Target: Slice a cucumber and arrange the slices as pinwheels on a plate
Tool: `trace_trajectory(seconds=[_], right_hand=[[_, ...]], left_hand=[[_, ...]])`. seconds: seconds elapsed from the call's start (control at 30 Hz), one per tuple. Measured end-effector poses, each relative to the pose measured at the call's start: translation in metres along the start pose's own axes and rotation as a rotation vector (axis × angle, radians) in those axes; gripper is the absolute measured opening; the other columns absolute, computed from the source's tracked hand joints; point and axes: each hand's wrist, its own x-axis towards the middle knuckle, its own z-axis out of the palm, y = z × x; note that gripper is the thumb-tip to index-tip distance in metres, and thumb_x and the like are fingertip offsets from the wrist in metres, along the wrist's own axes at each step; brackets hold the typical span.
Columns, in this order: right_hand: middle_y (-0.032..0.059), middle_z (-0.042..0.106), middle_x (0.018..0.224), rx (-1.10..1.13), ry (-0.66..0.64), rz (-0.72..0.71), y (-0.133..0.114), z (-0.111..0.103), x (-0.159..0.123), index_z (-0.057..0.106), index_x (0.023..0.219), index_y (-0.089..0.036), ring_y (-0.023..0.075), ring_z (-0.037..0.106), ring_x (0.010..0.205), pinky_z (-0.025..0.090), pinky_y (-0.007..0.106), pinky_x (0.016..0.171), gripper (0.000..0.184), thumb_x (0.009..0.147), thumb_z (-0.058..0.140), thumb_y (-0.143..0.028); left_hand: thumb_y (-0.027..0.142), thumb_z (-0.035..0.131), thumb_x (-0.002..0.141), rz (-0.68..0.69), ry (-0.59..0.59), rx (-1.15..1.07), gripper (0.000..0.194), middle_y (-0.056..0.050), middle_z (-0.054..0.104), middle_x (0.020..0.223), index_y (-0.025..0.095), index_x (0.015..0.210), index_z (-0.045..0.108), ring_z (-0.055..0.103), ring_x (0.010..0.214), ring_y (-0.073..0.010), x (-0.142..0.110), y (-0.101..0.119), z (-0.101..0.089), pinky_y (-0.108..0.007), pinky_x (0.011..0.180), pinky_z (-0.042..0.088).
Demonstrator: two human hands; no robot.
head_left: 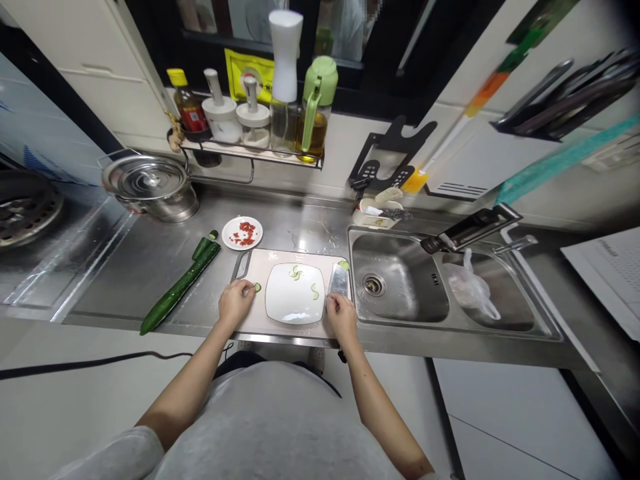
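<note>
My left hand [237, 301] is at the left side of the cutting board [257, 317], its fingers pinched at a small cucumber slice [257, 287]. Close to the plate's right edge, my right hand [343, 319] is closed with fingertips together; what it pinches, if anything, is too small to tell. A knife blade [339, 280] lies flat just beyond it, its handle hidden. Between my hands a white square plate [293, 300] rests on the board, bearing thin cucumber slices [296, 273] in a small cluster and a curved pair [315, 291] at right. A green piece [344, 265] sits by the blade's tip.
Left of the board lie a long cucumber [180, 290] and shorter cut pieces [201, 249]. Behind stands a small plate [229, 233] of chopped red bits. A lidded pot [175, 203] is back left, a double sink [400, 300] right, and a bottle shelf [240, 148] above.
</note>
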Motion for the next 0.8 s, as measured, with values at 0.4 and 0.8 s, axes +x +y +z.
trace_trajectory(seconds=[0.4, 0.8], right_hand=[[0.0027, 0.065, 0.078, 0.616, -0.229, 0.03, -0.09, 0.001, 0.016, 0.069, 0.097, -0.018, 0.0147, 0.056, 0.071, 0.046, 0.027, 0.069, 0.029, 0.078, 0.059, -0.037], [-0.0001, 0.063, 0.071, 0.827, -0.345, 0.079, -0.116, -0.002, 0.018, 0.059, 0.07, -0.02, 0.0138, 0.056, 0.071, 0.045, 0.028, 0.072, 0.013, 0.071, 0.061, -0.033]], left_hand=[[0.039, 0.074, 0.063, -0.124, -0.4, -0.985, 0.028, -0.002, 0.068, 0.07, 0.017, 0.075, 0.062, 0.053, 0.057, -0.0098, -0.005, 0.065, -0.036, -0.022, 0.056, 0.037], [0.032, 0.075, 0.069, 0.097, -0.415, -0.948, 0.022, 0.0, 0.066, 0.072, 0.016, 0.083, 0.069, 0.058, 0.069, -0.0118, -0.022, 0.09, -0.038, -0.023, 0.068, 0.045]])
